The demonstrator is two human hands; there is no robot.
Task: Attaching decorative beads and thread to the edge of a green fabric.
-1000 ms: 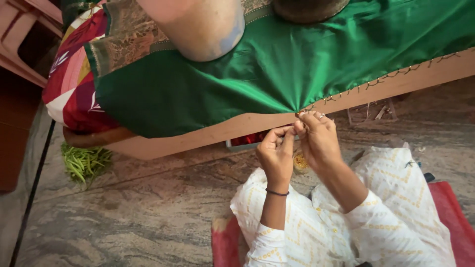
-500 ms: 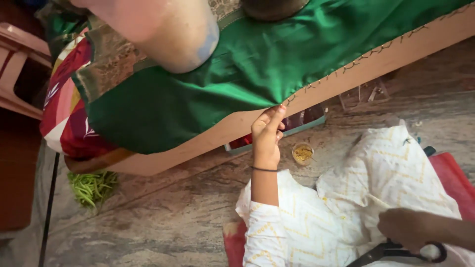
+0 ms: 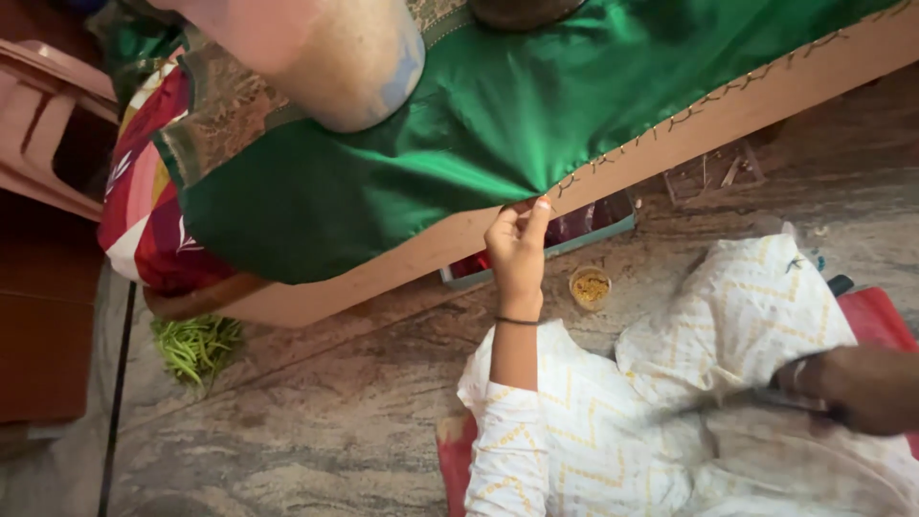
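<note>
A green cloth [image 3: 498, 124] drapes over the wooden frame [image 3: 670, 144], gathered at its near edge. There the left hand [image 3: 517, 251] pinches the cloth's edge between fingertips. The right hand [image 3: 857, 383], low over the lap, seems closed on dark scissors [image 3: 737, 397], though blurred.

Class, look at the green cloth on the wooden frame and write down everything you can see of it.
The green cloth is smooth and slightly shiny, like satin or silk. It lies spread over a light wooden frame, pulled into folds that fan out from one spot on its near edge. There the left hand pinches it with its fingers. A row of small dark stitches runs along that edge towards the right. A patterned brown border runs along its left side, and a large metal pot stands on it.
</note>
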